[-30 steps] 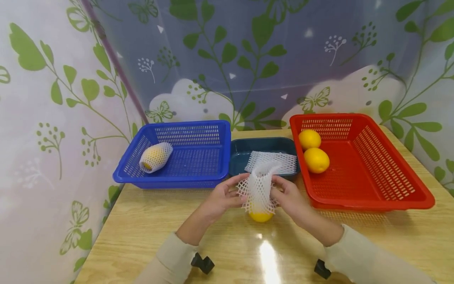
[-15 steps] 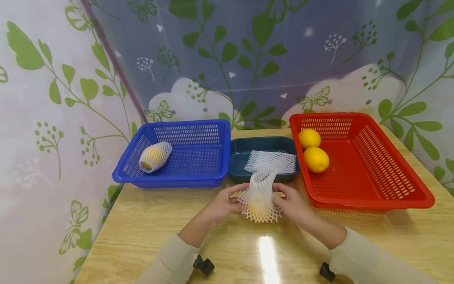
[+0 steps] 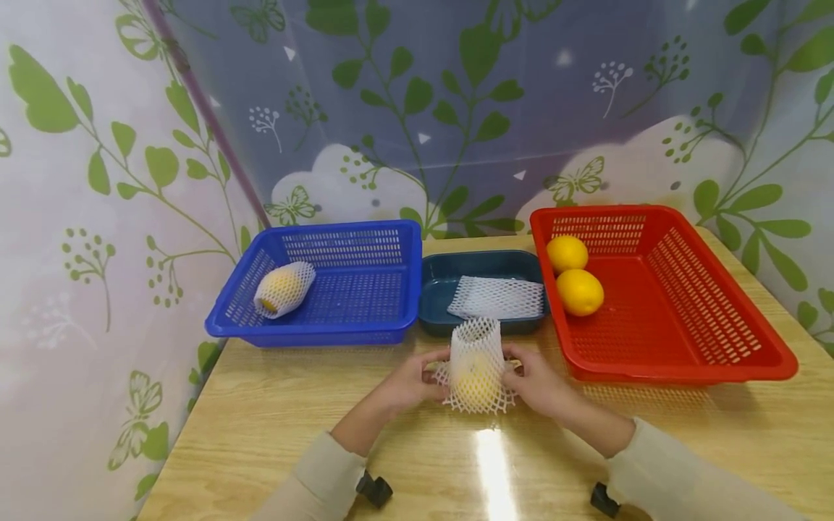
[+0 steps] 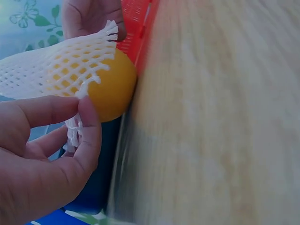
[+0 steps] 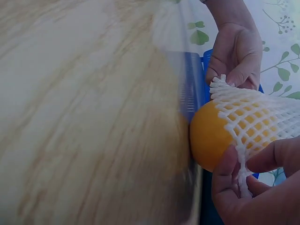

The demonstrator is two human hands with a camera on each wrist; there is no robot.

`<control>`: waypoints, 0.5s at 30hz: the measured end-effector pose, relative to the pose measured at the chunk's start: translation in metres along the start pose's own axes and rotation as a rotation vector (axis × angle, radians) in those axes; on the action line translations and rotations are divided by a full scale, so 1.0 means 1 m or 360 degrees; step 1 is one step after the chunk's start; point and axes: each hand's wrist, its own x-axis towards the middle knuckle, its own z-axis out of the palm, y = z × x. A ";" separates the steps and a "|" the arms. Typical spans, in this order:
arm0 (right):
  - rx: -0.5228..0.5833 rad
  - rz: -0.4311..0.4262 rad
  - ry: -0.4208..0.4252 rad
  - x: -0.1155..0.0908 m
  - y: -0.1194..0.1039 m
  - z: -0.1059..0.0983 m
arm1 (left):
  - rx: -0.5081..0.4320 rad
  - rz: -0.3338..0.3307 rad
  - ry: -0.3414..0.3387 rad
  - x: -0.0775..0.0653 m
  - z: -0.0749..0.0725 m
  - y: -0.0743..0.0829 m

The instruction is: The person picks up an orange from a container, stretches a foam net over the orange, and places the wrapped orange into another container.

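Observation:
A white foam net sleeve (image 3: pixel 474 340) stands upright over a yellow lemon (image 4: pixel 117 89) on the table in front of me. My left hand (image 3: pixel 409 378) pinches the flared lower edge on the left between thumb and fingers. On the opposite side my right hand (image 3: pixel 539 378) pinches that edge too, as the right wrist view shows with the net strands between thumb and fingertips. The sleeve's upper end is a round, gaping mouth above the fruit. In both wrist views the lemon's bottom bulges bare out of the net.
A blue basket (image 3: pixel 313 336) at the left contains one netted fruit (image 3: pixel 284 289). Behind my hands, a dark teal tray (image 3: pixel 435 271) has flat foam nets (image 3: pixel 498 298) in it. At the right, two lemons (image 3: pixel 580 292) lie in a red basket (image 3: pixel 677 373).
The net has come down over the lemon, whose bare yellow bottom showed below it a second ago. Both hands have lowered slightly toward me, and the sleeve's bent top has straightened and opened.

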 end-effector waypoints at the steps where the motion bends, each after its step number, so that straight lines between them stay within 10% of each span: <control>1: -0.0003 -0.0006 -0.0014 0.000 0.001 0.000 | 0.0024 -0.0007 0.0003 0.000 0.000 -0.001; 15: 0.0090 0.0073 -0.0067 -0.001 0.005 0.000 | -0.0126 -0.0141 -0.0010 -0.002 0.000 0.003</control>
